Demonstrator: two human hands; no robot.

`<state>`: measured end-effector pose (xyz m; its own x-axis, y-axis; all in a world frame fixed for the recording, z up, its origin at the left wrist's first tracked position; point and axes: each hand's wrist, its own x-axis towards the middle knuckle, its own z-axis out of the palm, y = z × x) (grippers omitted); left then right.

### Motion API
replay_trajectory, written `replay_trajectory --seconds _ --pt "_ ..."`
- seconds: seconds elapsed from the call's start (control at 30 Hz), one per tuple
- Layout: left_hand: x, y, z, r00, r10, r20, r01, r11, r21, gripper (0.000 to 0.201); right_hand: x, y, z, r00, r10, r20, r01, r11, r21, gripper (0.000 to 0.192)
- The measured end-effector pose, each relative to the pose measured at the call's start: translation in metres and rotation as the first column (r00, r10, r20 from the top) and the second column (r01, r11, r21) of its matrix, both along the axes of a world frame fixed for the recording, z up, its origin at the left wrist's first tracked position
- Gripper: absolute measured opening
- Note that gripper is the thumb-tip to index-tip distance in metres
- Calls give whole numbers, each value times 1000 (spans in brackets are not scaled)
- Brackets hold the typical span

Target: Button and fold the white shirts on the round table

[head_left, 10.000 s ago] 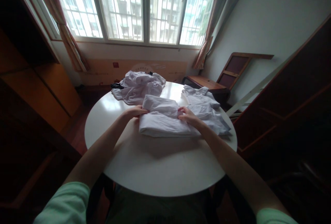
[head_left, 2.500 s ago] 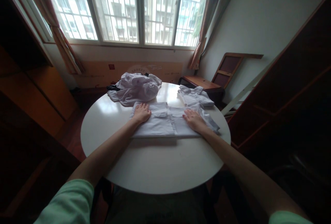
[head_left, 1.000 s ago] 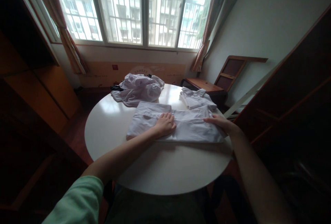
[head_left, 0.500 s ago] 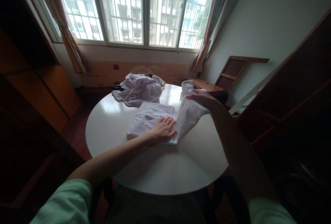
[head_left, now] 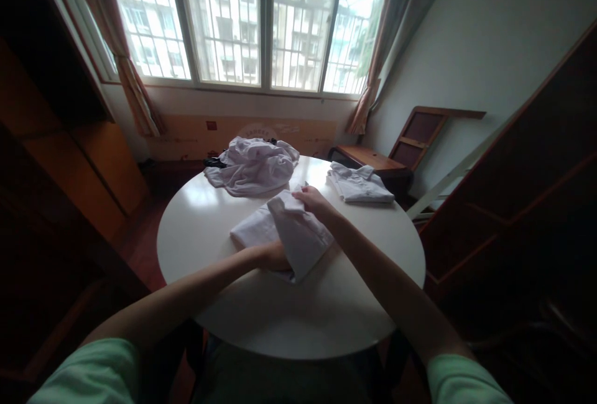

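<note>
A white shirt [head_left: 308,239], partly folded, lies in front of me on the round white table [head_left: 326,311]. My right hand [head_left: 316,202] pinches the far edge of a flap of it and holds that flap folded over toward the left. Under the flap, my left hand [head_left: 276,257] rests on the lower layers. Only its wrist side shows; the cloth covers the fingers. A second white shirt [head_left: 360,184], neatly folded with its collar at the back, sits beyond my right hand.
A rumpled heap of white clothes [head_left: 259,168], with something black at its edge, is at the table's far left. Behind the table on the right stands a wooden chair [head_left: 373,158]. A barred window [head_left: 265,31] faces me. Dark wooden furniture [head_left: 508,192] flanks the right.
My right hand has swung leftward, carrying the shirt's right flap over the middle. The flap now covers my left hand's fingers. The folded shirt at the right has come into full view.
</note>
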<state>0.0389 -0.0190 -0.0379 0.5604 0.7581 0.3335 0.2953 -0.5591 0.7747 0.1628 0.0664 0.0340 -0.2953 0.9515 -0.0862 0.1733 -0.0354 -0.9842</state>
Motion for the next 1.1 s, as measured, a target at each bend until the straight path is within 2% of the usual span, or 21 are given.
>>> replay_trajectory --seconds 0.03,0.07,0.13,0.2,0.23,0.27,0.3,0.37,0.43,0.47,0.53,0.6,0.67,0.73,0.8,0.87,0.93,1.0,1.03,1.1 --pt "-8 -1 1 995 33 91 -19 990 -142 39 5 -1 -1 996 58 -61 -60 998 -28 13" --pt "-15 -1 3 977 88 195 -28 955 -295 37 9 -2 -2 986 124 -115 -129 991 -41 18" --pt "-30 0 10 880 239 410 23 842 -540 34 18 -2 -4 949 261 -175 -267 964 -8 27" --pt "-41 3 18 757 341 557 136 753 -644 40 26 1 -7 918 364 -157 -356 931 77 28" --pt "-46 5 22 722 379 580 155 727 -669 45 29 4 -9 909 396 -129 -381 916 128 27" --pt "-49 7 24 713 420 561 120 715 -688 46 32 8 -12 910 405 -92 -385 905 182 27" --pt "-52 9 25 721 472 507 23 715 -699 45 35 13 -15 924 380 -48 -359 902 240 27" --pt "-58 12 23 721 609 331 -302 706 -640 36 40 21 -23 973 224 57 -229 899 373 31" --pt "-65 15 18 665 727 171 -619 665 -418 26 45 26 -32 983 14 181 -97 882 461 40" --pt "-68 16 16 633 765 116 -716 636 -288 22 47 27 -37 967 -52 251 -71 887 457 46" --pt "-74 19 12 584 812 28 -805 583 -115 18 53 28 -44 925 -69 375 -81 925 370 54" --pt "-78 21 9 563 824 -61 -825 556 -100 16 61 27 -44 905 16 425 -128 963 237 57" --pt "-80 26 7 584 804 -110 -809 564 -165 17 71 27 -39 903 147 403 -211 970 118 56" --pt "-79 32 6 661 748 -61 -736 631 -244 18 83 27 -29 889 284 360 -304 953 0 48" --pt "-74 39 6 767 640 45 -587 729 -352 21 96 27 -21 865 385 321 -378 922 -84 40" --pt "-66 47 7 837 522 164 -399 787 -469 25 108 28 -18 865 409 290 -406 911 -75 38" --pt "-56 54 8 860 431 274 -231 807 -543 33 118 31 -22 898 340 278 -359 933 18 40" --pt "-49 58 8 857 363 367 -106 819 -564 40 125 35 -30 939 188 287 -236 962 141 44" --pt "-46 60 8 850 342 401 -64 822 -566 42 128 37 -35 951 97 293 -163 965 207 47" --pt "-44 61 8 828 341 445 -29 818 -575 42 131 42 -42 957 -55 286 -51 936 348 48"
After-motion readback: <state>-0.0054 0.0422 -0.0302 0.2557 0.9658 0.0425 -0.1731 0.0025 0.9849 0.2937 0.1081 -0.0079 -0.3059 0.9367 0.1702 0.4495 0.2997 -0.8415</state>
